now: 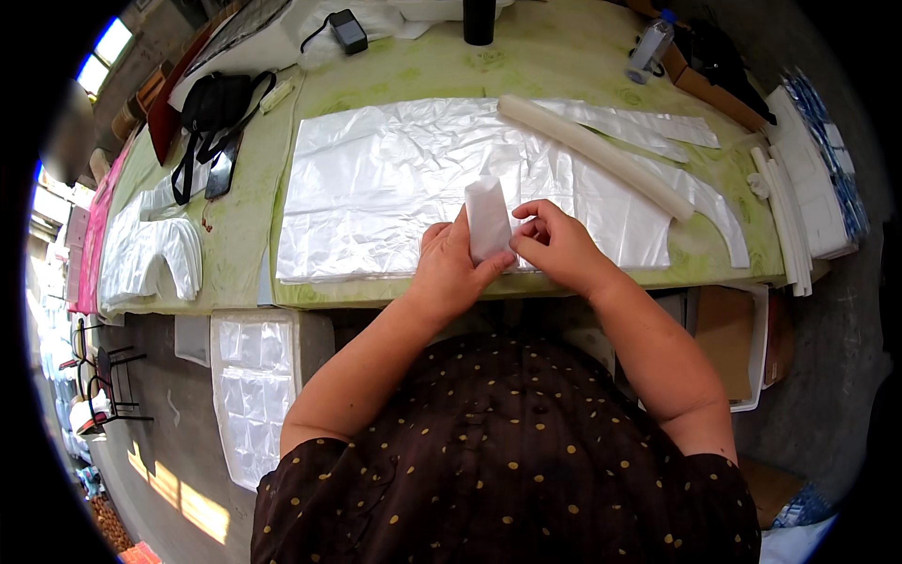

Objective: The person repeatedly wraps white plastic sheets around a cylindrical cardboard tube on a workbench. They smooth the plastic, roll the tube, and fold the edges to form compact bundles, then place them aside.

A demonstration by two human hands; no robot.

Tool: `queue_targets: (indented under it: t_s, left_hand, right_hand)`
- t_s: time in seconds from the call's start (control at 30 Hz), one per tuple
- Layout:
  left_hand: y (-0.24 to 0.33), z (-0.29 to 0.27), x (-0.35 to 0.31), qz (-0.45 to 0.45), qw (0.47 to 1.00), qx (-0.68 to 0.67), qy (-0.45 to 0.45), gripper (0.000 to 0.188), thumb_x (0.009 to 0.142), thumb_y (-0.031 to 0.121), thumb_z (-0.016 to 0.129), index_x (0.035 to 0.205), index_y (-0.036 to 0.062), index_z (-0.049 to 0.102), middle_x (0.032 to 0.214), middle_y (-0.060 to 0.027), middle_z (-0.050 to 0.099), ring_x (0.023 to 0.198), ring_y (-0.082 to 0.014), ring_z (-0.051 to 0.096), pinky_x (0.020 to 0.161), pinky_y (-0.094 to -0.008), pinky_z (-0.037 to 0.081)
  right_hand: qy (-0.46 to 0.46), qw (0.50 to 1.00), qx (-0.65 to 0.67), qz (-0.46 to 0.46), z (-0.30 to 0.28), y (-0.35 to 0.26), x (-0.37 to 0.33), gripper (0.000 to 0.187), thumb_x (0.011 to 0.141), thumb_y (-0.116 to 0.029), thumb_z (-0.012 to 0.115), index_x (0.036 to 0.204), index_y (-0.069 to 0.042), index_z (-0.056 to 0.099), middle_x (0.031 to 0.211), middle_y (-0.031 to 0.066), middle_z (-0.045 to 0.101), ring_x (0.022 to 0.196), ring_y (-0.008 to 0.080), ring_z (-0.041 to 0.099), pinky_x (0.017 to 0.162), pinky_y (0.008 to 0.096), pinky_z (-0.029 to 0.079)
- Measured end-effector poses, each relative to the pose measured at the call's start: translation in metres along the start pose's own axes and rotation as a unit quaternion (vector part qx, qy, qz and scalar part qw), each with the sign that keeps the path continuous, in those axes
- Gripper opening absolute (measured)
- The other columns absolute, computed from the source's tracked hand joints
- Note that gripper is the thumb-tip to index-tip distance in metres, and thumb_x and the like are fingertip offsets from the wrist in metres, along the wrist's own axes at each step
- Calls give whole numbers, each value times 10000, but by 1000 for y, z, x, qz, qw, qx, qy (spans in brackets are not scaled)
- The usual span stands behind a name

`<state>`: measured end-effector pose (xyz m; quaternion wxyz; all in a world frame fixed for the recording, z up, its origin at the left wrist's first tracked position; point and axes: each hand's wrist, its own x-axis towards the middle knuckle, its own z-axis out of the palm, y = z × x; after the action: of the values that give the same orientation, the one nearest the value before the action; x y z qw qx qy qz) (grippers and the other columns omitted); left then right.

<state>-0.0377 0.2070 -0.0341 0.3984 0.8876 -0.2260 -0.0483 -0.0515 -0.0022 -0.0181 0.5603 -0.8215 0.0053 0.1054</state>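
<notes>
My left hand grips a small, flat, folded white plastic packet, which stands upright between its thumb and fingers. Curled in close on the packet's right side, my right hand pinches at its lower edge with thumb and forefinger. Both hands are over the front edge of a wide stack of clear-white plastic sheets spread on the table. A long pale roller or tube lies slanted across the right part of the stack. Curved strap-like pieces of the sheeting reach out to the right.
The table has a green patterned cover. On it are a black bag, a phone, more folded plastic, a dark tumbler and a water bottle. Below the left edge stands a white bin of packets.
</notes>
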Motion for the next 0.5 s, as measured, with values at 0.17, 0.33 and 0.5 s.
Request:
queue_targets:
  t_s: [0.17, 0.33, 0.5]
  left_hand:
    - [-12, -6, -8, 206, 976, 64, -27, 896, 810, 237, 788, 1545, 10, 329, 1149, -139, 707, 1175, -353, 610, 1182, -510, 285]
    - [-13, -4, -8, 187, 979, 44, -72, 1067, 776, 121, 805, 1614, 13, 153, 1089, -67, 711, 1145, -255, 639, 1165, -462, 313]
    - [-16, -2, -6, 179, 983, -17, -38, 973, 794, 31, 687, 1617, 53, 170, 1143, -70, 693, 1143, -276, 637, 1173, -502, 312]
  right_hand:
    - [-74, 991, -83, -80, -6, 4, -22, 407, 757, -160, 803, 1129, -79, 659, 1101, 69, 647, 1002, 233, 617, 892, 363, 523]
    - [-43, 948, -180, -259, 1, 24, -28, 337, 727, -100, 788, 1042, -110, 668, 1135, 60, 617, 1119, 279, 564, 996, 389, 459]
    - [-1, 961, -145, -233, 6, 19, -28, 275, 765, -144, 761, 1029, -138, 688, 1118, 70, 638, 1100, 299, 581, 965, 394, 481]
